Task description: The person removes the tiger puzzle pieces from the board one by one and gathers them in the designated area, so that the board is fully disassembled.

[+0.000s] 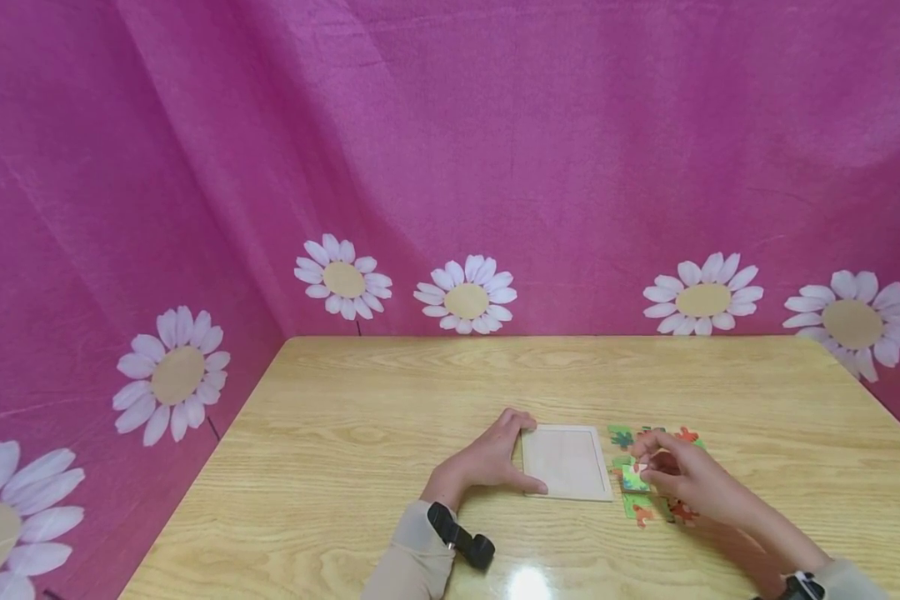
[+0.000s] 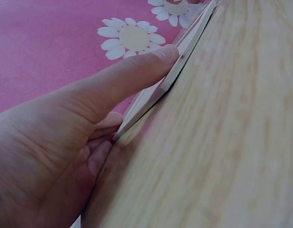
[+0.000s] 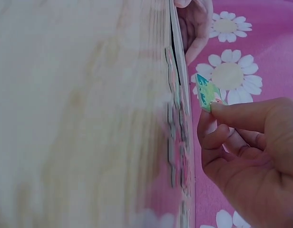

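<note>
A pale wooden puzzle tray [image 1: 566,462] with a raised rim lies on the table, its inside bare. My left hand [image 1: 487,454] grips its left side, the thumb [image 2: 153,61] over the near rim and the other fingers round the far left corner. Between thumb and fingertips my right hand [image 1: 686,479] pinches a green puzzle piece [image 3: 207,91] with blue and reddish marks, raised above the table in the right wrist view. Under and around that hand lie several loose puzzle pieces [image 1: 637,508], green and orange-red, partly hidden by it.
The wood-grain table [image 1: 330,467] reaches back to a pink curtain [image 1: 555,167] printed with white daisies. Loose pieces lie close along the tray's right edge. A black strap [image 1: 461,537] circles the left wrist.
</note>
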`<state>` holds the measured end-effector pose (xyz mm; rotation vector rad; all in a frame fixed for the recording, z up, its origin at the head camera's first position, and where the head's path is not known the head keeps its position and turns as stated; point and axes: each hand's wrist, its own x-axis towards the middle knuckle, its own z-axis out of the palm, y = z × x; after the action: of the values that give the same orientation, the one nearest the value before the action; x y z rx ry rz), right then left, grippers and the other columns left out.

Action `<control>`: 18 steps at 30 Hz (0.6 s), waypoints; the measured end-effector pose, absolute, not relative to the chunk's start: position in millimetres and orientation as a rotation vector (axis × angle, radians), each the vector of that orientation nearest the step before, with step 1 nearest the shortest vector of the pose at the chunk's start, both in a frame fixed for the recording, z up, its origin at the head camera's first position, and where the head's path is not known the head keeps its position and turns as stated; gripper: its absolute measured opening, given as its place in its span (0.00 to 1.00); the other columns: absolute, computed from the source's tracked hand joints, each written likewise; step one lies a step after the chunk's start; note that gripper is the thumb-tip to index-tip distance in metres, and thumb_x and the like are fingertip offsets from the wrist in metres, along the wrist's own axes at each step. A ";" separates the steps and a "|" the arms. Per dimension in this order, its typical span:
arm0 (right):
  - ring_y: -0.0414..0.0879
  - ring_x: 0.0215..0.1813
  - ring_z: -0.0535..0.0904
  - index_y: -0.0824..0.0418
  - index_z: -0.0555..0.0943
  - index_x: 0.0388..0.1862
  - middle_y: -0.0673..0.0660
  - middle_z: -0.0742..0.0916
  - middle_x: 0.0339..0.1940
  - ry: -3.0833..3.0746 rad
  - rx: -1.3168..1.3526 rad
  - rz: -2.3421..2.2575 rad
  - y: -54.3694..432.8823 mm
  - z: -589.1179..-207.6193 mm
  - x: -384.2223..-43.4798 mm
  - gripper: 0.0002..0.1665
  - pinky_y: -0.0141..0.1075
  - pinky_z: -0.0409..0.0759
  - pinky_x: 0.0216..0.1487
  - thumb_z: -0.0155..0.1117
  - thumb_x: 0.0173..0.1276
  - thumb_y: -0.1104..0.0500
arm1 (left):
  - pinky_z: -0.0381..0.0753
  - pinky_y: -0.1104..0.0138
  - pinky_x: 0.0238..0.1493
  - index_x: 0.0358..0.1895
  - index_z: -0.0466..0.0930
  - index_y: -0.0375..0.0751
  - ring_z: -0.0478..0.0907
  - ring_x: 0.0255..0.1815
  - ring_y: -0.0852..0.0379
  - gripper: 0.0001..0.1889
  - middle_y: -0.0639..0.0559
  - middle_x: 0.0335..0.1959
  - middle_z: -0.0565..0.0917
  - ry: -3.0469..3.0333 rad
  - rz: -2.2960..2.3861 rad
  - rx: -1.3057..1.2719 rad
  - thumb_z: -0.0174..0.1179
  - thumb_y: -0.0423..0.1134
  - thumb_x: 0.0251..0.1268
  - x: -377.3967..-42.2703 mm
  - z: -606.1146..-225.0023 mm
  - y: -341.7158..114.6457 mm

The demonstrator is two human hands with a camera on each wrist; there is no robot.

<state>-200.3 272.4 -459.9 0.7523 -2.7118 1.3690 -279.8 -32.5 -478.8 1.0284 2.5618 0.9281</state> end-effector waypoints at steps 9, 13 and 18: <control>0.27 0.38 0.75 0.64 0.73 0.42 0.49 0.79 0.38 -2.708 0.696 1.275 285.2 -461.5 -192.0 0.08 0.27 0.78 0.31 0.61 0.66 0.71 | 0.67 0.68 0.73 0.68 0.63 0.41 0.66 0.66 0.58 0.46 0.50 0.67 0.64 2.581 0.913 1.033 0.76 0.54 0.47 -279.4 -476.5 -32.0; 0.27 0.37 0.76 0.65 0.75 0.40 0.45 0.80 0.37 -2.662 0.709 1.268 293.0 -463.9 -189.0 0.09 0.26 0.78 0.30 0.62 0.64 0.73 | 0.67 0.67 0.72 0.68 0.63 0.41 0.66 0.66 0.57 0.46 0.50 0.67 0.64 2.580 0.911 1.031 0.76 0.54 0.47 -278.6 -475.5 -31.7; 0.27 0.38 0.76 0.66 0.76 0.41 0.40 0.80 0.38 -2.641 0.716 1.234 304.4 -467.0 -186.5 0.11 0.23 0.78 0.35 0.63 0.62 0.74 | 0.67 0.67 0.72 0.68 0.63 0.41 0.66 0.66 0.58 0.46 0.50 0.67 0.64 2.582 0.913 1.022 0.76 0.54 0.47 -278.0 -476.8 -31.6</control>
<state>-186.5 304.4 -467.0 0.7159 -2.6411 1.2339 -278.0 -31.6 -476.8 1.0224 2.5820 0.9135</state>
